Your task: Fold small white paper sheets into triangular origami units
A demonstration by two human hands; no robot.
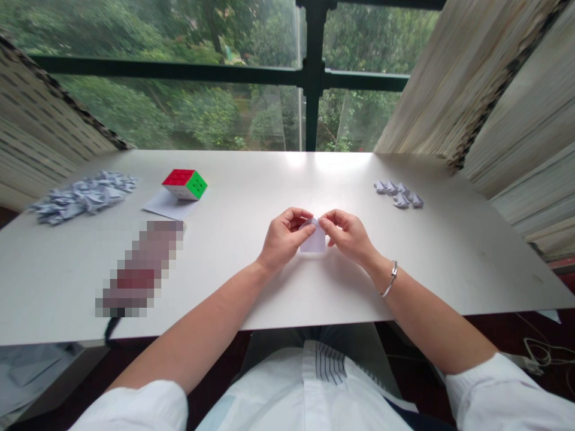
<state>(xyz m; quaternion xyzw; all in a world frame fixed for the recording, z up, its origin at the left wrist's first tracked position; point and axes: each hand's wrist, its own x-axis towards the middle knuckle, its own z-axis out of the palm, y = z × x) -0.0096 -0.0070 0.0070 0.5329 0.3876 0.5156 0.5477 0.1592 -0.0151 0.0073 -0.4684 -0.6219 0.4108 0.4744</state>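
Note:
At the middle of the white table (pixel 251 281) both hands pinch one small piece of white paper (pixel 315 242). My left hand (pixel 284 237) grips its left side with curled fingers. My right hand (pixel 348 234), a silver bracelet on its wrist, pinches the top edge with thumb and forefinger. The paper is partly folded and rests just above the tabletop; its upper part is hidden by my fingers.
A heap of folded paper pieces (pixel 83 196) lies at the far left. A Rubik's cube (pixel 185 183) sits on a white sheet (pixel 167 206). A few folded pieces (pixel 399 195) lie in a row at the right. A blurred-out object (pixel 141 266) lies left of my arms.

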